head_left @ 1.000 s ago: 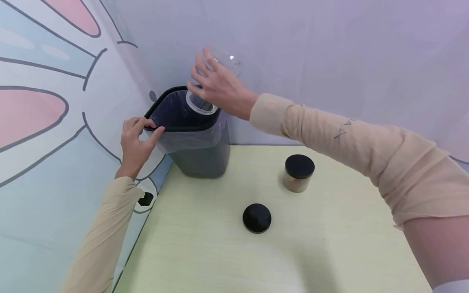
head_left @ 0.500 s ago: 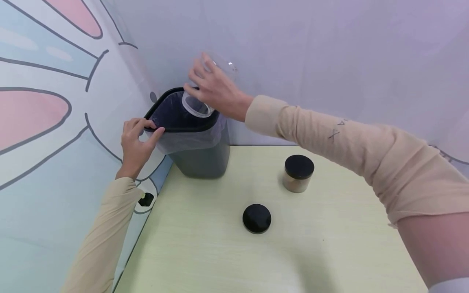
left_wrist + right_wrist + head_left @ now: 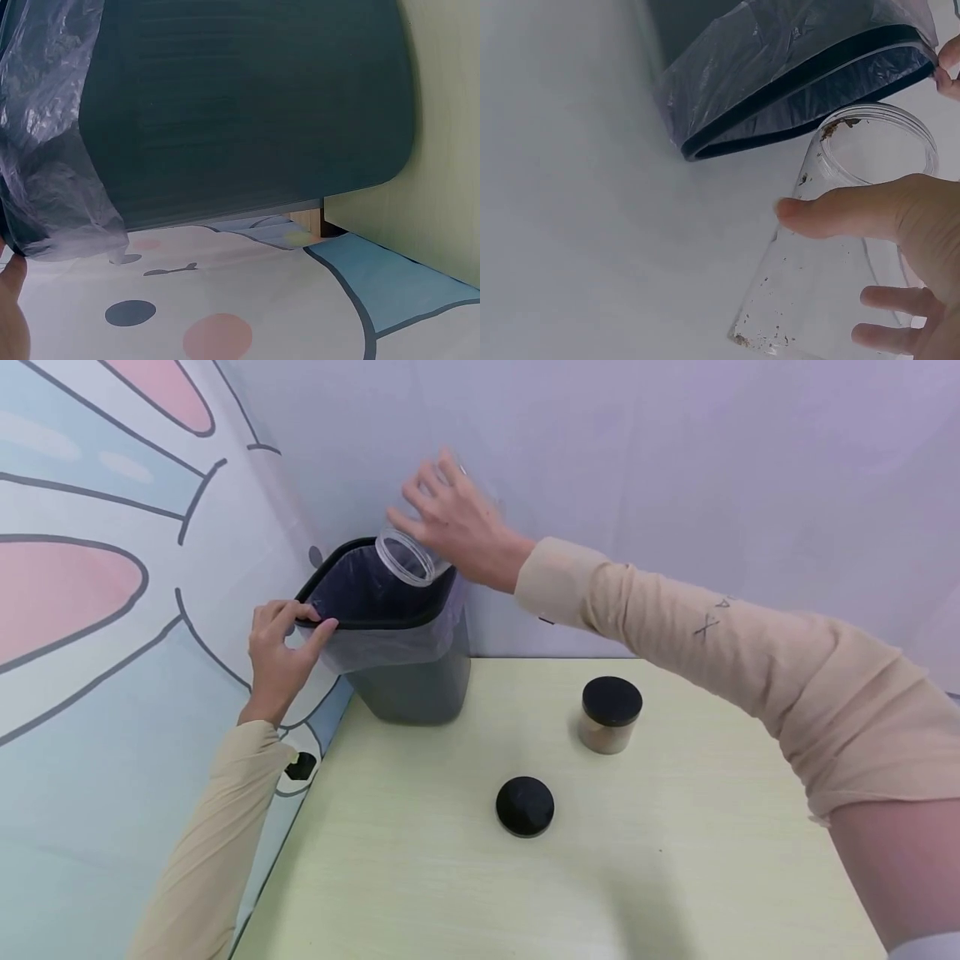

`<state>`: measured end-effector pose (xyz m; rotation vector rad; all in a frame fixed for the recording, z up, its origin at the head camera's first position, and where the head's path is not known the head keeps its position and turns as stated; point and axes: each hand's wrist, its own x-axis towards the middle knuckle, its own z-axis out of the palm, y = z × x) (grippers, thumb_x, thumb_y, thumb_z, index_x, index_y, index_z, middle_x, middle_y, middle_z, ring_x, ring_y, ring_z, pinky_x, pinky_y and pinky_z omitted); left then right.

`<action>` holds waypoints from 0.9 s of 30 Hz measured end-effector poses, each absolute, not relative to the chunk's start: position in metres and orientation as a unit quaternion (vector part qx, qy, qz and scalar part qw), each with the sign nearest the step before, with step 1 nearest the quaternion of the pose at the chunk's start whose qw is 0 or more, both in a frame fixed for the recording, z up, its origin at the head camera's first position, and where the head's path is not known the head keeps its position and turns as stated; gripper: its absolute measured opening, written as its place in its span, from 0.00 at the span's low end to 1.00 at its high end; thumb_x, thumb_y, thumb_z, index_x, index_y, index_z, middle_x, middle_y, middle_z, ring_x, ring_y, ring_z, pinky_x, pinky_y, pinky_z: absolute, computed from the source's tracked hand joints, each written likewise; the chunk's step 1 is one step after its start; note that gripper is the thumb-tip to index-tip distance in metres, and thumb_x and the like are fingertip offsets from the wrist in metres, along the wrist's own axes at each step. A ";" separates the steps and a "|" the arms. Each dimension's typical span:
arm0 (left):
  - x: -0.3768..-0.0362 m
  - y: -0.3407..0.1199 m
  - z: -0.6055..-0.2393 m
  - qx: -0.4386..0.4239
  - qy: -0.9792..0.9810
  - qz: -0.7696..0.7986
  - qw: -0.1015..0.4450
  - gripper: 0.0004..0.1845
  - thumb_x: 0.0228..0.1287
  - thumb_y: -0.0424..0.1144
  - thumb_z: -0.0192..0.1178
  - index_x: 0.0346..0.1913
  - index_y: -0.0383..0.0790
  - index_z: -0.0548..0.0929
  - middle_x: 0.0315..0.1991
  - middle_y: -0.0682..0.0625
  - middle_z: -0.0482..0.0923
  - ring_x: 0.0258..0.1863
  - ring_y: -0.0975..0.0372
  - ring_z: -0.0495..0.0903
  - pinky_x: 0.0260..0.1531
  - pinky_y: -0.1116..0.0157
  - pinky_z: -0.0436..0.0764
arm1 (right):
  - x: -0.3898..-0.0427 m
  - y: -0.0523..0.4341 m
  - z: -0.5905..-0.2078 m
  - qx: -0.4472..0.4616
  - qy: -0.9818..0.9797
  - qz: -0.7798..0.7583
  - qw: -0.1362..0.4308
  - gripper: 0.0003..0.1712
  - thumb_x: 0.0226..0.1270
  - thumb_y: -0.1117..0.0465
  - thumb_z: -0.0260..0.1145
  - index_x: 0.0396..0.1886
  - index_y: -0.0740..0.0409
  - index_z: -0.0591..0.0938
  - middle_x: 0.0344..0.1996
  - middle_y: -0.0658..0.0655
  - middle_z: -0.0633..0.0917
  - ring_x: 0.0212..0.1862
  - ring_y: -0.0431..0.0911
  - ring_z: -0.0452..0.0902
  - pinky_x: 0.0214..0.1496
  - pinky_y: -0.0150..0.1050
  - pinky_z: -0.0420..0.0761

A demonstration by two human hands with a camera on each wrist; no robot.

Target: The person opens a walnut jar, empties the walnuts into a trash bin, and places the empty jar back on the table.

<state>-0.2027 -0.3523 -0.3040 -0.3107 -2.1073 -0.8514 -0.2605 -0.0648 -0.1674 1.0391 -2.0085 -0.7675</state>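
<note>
While the right hand (image 3: pixel 457 522) is holding a clear plastic jar (image 3: pixel 832 240) tipped mouth-down over the bin (image 3: pixel 408 681), the jar's long axis is slanting from its base, up near the back wall, down to its open mouth (image 3: pixel 405 557), which is hanging just above the bin's back right corner. The jar is lying under the palm, with the fingers (image 3: pixel 420 497) spreading over its upper side and the thumb (image 3: pixel 840 214) curling across the side facing the wrist camera. This hand is the nearer one to the jar; the left hand is well apart from it, at the bin's opposite rim.

Jar: transparent, wide-mouthed, lidless, looking nearly empty, with brown crumbs clinging near the rim and the base.

Left hand (image 3: pixel 279 647): thumb and fingers are pinching the black rim of the bin at its front left corner, over the plastic liner.

Bin: dark, tall, rectangular, standing at the back left corner of the pale green worktop (image 3: pixel 570 877), against the wall. A thin translucent bag (image 3: pixel 52 142) is lining it and hanging over the outside.

Also on the worktop: a loose black lid (image 3: pixel 525 806) lying flat near the middle, and a second jar (image 3: pixel 609 714) standing upright to the right of the bin, black lid on, holding something tan.
</note>
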 end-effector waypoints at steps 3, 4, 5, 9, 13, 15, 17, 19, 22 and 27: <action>-0.206 -0.351 -0.305 -0.123 -0.837 -0.344 0.408 0.12 0.55 0.41 0.69 0.34 0.35 0.81 0.40 0.47 0.74 0.45 0.62 0.63 0.44 0.63 0.58 | -0.262 -0.065 -0.165 0.406 -0.775 -0.316 0.368 0.42 0.58 0.60 0.66 0.71 0.56 0.59 0.60 0.71 0.68 0.62 0.66 0.62 0.64 0.60 0.57; -0.208 -0.350 -0.305 -0.123 -0.836 -0.347 0.407 0.12 0.55 0.42 0.69 0.34 0.36 0.81 0.40 0.48 0.74 0.45 0.63 0.63 0.44 0.63 0.58 | -0.263 -0.065 -0.165 0.407 -0.770 -0.324 0.369 0.43 0.57 0.60 0.67 0.71 0.56 0.59 0.60 0.70 0.68 0.62 0.66 0.61 0.64 0.61 0.56; -0.209 -0.350 -0.305 -0.122 -0.836 -0.348 0.407 0.13 0.55 0.42 0.69 0.34 0.36 0.81 0.40 0.49 0.74 0.45 0.63 0.63 0.43 0.64 0.58 | -0.264 -0.065 -0.164 0.410 -0.765 -0.332 0.371 0.43 0.57 0.60 0.67 0.70 0.55 0.59 0.60 0.70 0.68 0.63 0.66 0.60 0.65 0.61 0.56; -0.212 -0.348 -0.305 -0.122 -0.835 -0.350 0.407 0.14 0.55 0.44 0.69 0.34 0.36 0.81 0.40 0.49 0.73 0.44 0.64 0.62 0.43 0.63 0.58 | -0.265 -0.067 -0.164 0.422 -0.736 -0.362 0.386 0.44 0.56 0.61 0.69 0.70 0.55 0.59 0.62 0.71 0.66 0.65 0.66 0.57 0.66 0.61 0.52; -0.213 -0.347 -0.305 -0.117 -0.837 -0.351 0.403 0.14 0.56 0.45 0.69 0.34 0.37 0.81 0.40 0.50 0.73 0.44 0.63 0.62 0.43 0.62 0.58 | -0.266 -0.071 -0.169 0.430 -0.712 -0.380 0.404 0.42 0.59 0.61 0.66 0.71 0.55 0.58 0.63 0.72 0.65 0.66 0.67 0.55 0.66 0.61 0.50; -0.213 -0.347 -0.306 -0.112 -0.838 -0.354 0.401 0.14 0.55 0.45 0.69 0.34 0.37 0.81 0.40 0.51 0.73 0.45 0.63 0.62 0.43 0.62 0.58 | -0.266 -0.073 -0.172 0.434 -0.704 -0.385 0.411 0.40 0.62 0.62 0.64 0.72 0.55 0.58 0.63 0.72 0.66 0.66 0.67 0.55 0.66 0.62 0.50; -0.213 -0.347 -0.306 -0.108 -0.838 -0.355 0.400 0.14 0.56 0.44 0.69 0.34 0.37 0.81 0.40 0.51 0.73 0.45 0.63 0.63 0.43 0.63 0.58 | -0.266 -0.075 -0.175 0.436 -0.700 -0.386 0.413 0.39 0.63 0.62 0.63 0.71 0.55 0.58 0.63 0.72 0.66 0.66 0.67 0.55 0.66 0.62 0.50; -0.213 -0.347 -0.307 -0.108 -0.838 -0.356 0.400 0.13 0.56 0.44 0.69 0.34 0.37 0.81 0.40 0.51 0.73 0.45 0.63 0.63 0.43 0.63 0.58 | -0.266 -0.075 -0.177 0.434 -0.703 -0.388 0.409 0.39 0.63 0.61 0.63 0.72 0.55 0.57 0.63 0.72 0.66 0.66 0.67 0.55 0.66 0.62 0.50; -0.214 -0.345 -0.308 -0.110 -0.836 -0.359 0.401 0.11 0.55 0.41 0.69 0.34 0.36 0.81 0.41 0.49 0.74 0.45 0.63 0.63 0.43 0.63 0.58 | -0.266 -0.073 -0.177 0.430 -0.716 -0.381 0.396 0.41 0.61 0.59 0.65 0.71 0.54 0.58 0.62 0.72 0.66 0.65 0.67 0.57 0.66 0.62 0.51; -0.215 -0.343 -0.308 -0.116 -0.832 -0.363 0.404 0.10 0.54 0.39 0.70 0.34 0.37 0.82 0.41 0.47 0.74 0.45 0.63 0.63 0.43 0.64 0.58 | -0.267 -0.065 -0.171 0.431 -0.748 -0.339 0.373 0.42 0.57 0.60 0.67 0.70 0.54 0.59 0.60 0.71 0.68 0.62 0.66 0.60 0.63 0.61 0.57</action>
